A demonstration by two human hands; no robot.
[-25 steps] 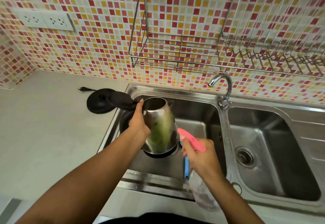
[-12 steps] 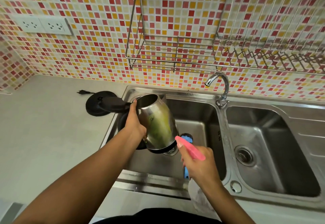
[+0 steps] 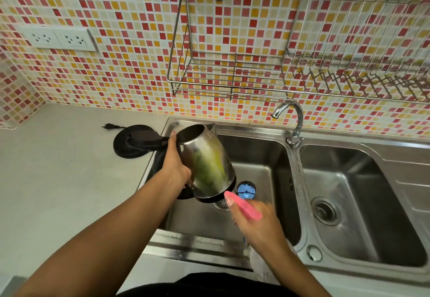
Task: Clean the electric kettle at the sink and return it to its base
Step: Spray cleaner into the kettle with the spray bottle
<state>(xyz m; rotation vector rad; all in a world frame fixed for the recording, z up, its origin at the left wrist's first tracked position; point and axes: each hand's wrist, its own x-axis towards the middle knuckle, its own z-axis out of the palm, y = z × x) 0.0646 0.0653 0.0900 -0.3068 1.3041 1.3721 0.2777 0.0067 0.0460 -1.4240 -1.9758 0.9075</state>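
A steel electric kettle [image 3: 209, 164] hangs tilted over the left basin of the sink [image 3: 200, 247], its black lid [image 3: 149, 141] flipped open to the left. Green-yellow liquid streaks run down its side. My left hand [image 3: 175, 166] grips it at the handle side. My right hand [image 3: 258, 224] holds a spray bottle with a pink head [image 3: 246, 207], nozzle aimed at the kettle's lower edge and almost touching it. The black round kettle base [image 3: 126, 150] lies on the grey counter just left of the sink, its plug loose beside it.
A blue object [image 3: 246, 189] lies in the left basin near the drain. The curved tap [image 3: 295, 115] stands between the two basins. A wire rack [image 3: 232, 73] hangs on the tiled wall above. Wall sockets [image 3: 60, 39] sit at the upper left.
The spray bottle's pink head has come up closer to the kettle's bottom edge. The kettle stays tilted in my left hand over the left basin.
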